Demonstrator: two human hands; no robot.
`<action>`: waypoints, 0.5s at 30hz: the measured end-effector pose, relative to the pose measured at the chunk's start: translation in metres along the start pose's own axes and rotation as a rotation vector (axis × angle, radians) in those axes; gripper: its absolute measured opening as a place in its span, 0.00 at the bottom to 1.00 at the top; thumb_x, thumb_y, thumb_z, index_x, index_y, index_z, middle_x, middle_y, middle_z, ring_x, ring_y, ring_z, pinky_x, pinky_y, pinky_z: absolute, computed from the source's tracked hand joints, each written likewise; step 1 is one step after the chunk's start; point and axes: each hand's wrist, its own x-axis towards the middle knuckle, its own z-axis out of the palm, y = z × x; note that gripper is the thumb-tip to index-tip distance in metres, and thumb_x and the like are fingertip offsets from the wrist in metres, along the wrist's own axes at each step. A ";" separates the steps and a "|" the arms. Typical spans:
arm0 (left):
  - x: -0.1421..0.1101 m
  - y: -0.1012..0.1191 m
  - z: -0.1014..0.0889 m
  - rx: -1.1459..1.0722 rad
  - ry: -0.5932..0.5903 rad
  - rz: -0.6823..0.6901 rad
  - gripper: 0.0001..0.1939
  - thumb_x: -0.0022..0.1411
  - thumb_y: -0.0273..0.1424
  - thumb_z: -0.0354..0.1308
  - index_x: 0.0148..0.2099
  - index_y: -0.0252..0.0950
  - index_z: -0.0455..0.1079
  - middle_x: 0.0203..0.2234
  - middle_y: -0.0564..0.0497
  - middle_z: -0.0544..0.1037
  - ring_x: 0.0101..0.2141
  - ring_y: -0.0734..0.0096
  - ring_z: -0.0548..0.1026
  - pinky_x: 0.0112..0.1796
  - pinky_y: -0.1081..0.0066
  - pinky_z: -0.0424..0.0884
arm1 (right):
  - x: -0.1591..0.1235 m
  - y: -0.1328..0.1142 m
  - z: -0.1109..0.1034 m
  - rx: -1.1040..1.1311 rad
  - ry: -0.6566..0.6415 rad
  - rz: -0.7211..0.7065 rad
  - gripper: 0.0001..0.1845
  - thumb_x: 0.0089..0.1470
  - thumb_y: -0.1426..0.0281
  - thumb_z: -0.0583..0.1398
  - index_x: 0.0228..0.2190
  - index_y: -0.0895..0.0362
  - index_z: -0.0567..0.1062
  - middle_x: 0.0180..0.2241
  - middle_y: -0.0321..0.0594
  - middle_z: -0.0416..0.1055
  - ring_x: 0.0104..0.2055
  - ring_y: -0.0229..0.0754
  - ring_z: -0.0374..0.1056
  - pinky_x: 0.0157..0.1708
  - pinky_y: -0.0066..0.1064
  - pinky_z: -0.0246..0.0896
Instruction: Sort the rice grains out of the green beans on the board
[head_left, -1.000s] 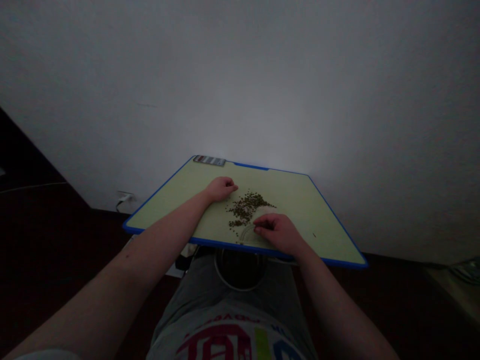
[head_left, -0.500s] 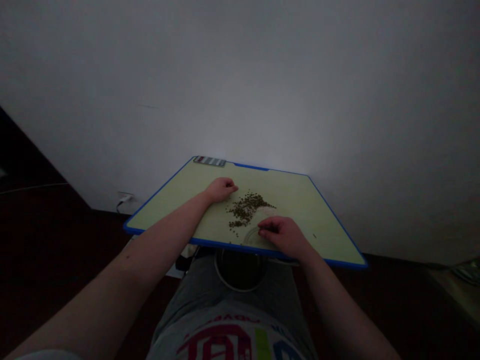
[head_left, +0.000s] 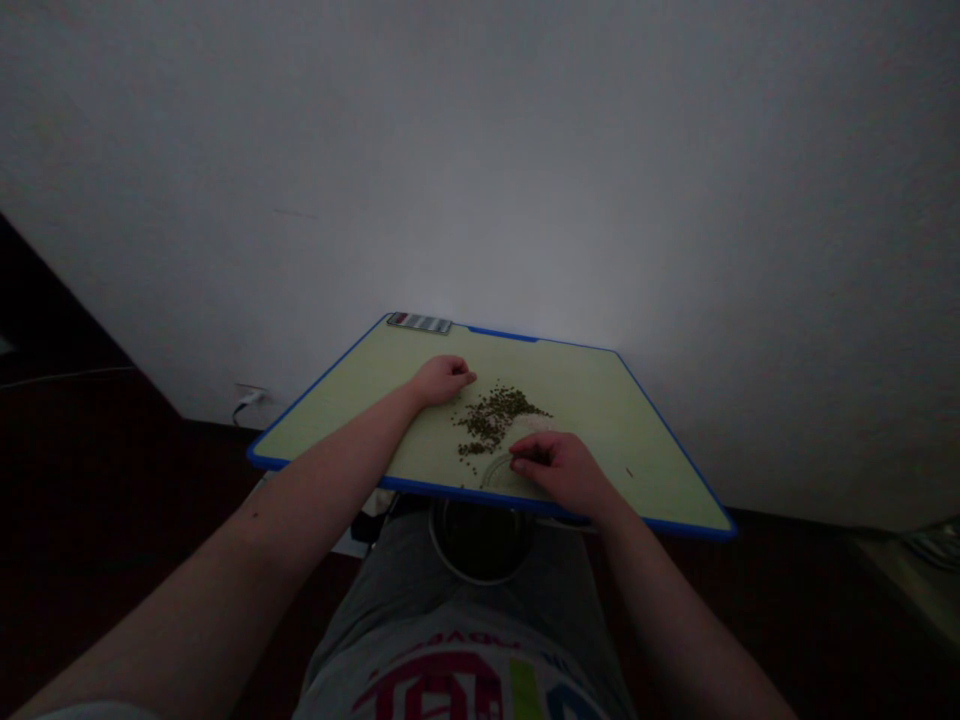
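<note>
A loose pile of small dark greenish-brown grains, perhaps beans, is spread on the pale yellow-green tabletop. My left hand rests just left of the pile, its fingers curled in; what they hold, if anything, is hidden. At the near right of the pile, my right hand is closed at the side of a clear plastic container with a ribbed, curved rim. Thumb and forefinger pinch there, and the hand covers part of the container. Dim light makes its outline hard to read.
A phone or remote-like slab lies at the far left corner. A small dark sliver lies on the right side. A round pot sits in my lap below the blue edge. Behind the table stands a wall.
My right hand and the clear container have shifted slightly left, toward the near edge of the pile. My left hand and the grains look the same.
</note>
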 end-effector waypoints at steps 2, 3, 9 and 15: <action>0.000 0.000 0.000 -0.002 -0.003 0.003 0.17 0.51 0.43 0.51 0.27 0.34 0.69 0.18 0.54 0.68 0.22 0.75 0.62 0.25 0.73 0.56 | 0.002 -0.001 0.000 -0.004 0.015 -0.001 0.11 0.44 0.69 0.60 0.33 0.57 0.76 0.28 0.38 0.75 0.29 0.39 0.69 0.29 0.29 0.62; 0.000 0.000 0.000 -0.001 -0.002 0.003 0.17 0.51 0.43 0.51 0.27 0.34 0.69 0.18 0.54 0.68 0.22 0.75 0.62 0.25 0.73 0.56 | 0.003 -0.001 0.000 -0.008 0.024 -0.003 0.11 0.44 0.69 0.60 0.33 0.57 0.76 0.29 0.38 0.75 0.30 0.39 0.69 0.30 0.29 0.62; 0.000 0.001 -0.001 0.007 -0.010 -0.008 0.16 0.51 0.43 0.51 0.26 0.34 0.68 0.17 0.54 0.67 0.21 0.75 0.62 0.25 0.73 0.57 | 0.006 0.000 0.004 -0.014 -0.012 -0.010 0.10 0.44 0.69 0.61 0.33 0.56 0.76 0.29 0.38 0.75 0.30 0.39 0.69 0.31 0.30 0.63; 0.000 -0.001 0.000 -0.003 -0.001 0.017 0.17 0.51 0.43 0.51 0.25 0.34 0.67 0.17 0.55 0.66 0.21 0.76 0.62 0.24 0.73 0.56 | 0.000 0.005 0.002 0.021 -0.015 -0.002 0.11 0.44 0.69 0.60 0.33 0.56 0.76 0.30 0.38 0.75 0.31 0.39 0.70 0.30 0.30 0.63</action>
